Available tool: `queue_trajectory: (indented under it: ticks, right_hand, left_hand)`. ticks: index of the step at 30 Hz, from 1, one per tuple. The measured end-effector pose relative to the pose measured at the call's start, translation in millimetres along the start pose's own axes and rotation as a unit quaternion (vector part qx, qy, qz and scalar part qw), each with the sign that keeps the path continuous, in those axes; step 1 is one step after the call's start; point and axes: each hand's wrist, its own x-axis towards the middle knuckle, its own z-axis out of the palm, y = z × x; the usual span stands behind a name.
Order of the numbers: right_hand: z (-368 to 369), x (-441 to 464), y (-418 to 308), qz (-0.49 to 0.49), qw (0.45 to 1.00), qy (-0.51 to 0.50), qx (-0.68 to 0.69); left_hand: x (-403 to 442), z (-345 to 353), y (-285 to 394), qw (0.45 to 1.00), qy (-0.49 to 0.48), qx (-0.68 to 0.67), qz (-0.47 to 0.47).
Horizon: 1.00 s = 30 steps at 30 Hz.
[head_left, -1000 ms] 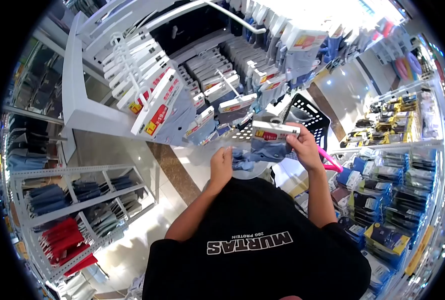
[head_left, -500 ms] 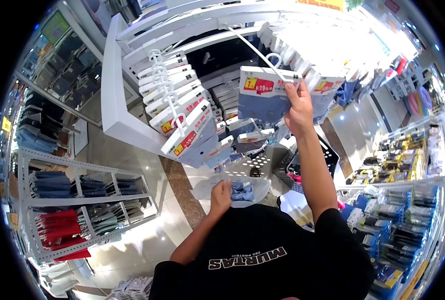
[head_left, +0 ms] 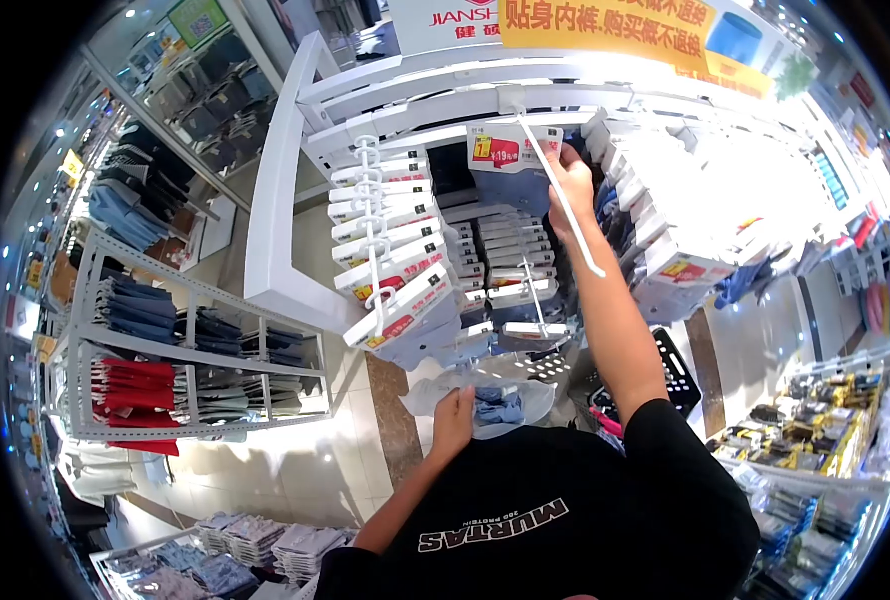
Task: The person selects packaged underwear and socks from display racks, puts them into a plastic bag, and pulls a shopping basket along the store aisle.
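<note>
My right hand (head_left: 573,190) is closed on the right side of a flat garment package (head_left: 510,165) with a white header card, a red price print and blue-grey cloth below. A white display rod (head_left: 577,215) crosses in front of that hand; whether the package hangs on it I cannot tell. Low in front of my body, my left hand (head_left: 455,418) grips the edge of a translucent plastic bag (head_left: 537,398). Folded blue cloth (head_left: 498,406) lies inside the bag.
Similar packages (head_left: 390,230) hang from a rod on the left, with more (head_left: 655,200) on the right. A white rack frame (head_left: 270,220) surrounds them. A black basket (head_left: 677,370) stands below my right arm. Shelves of folded clothes (head_left: 135,385) are at left.
My right hand has carried the package back along the rod, toward the rack's rear rail. My left hand stays on the bag. The view has shifted, showing more signs at the top.
</note>
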Motion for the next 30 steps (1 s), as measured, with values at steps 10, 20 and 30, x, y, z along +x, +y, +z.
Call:
queue_trajectory:
  ticks: [10, 20, 30]
  right_hand:
    - [-21, -80, 11, -0.132, 0.967, 0.025, -0.216]
    - [-102, -227, 24, 0.138, 0.841, -0.452, -0.263]
    - [-103, -285, 151, 0.165, 0.682, -0.562, -0.438]
  left_hand:
    - [2, 27, 14, 0.993, 0.077, 0.051, -0.068]
    - [-1, 41, 43, 0.982, 0.125, -0.004, -0.142]
    - [-2, 50, 17, 0.992, 0.034, -0.111, -0.050]
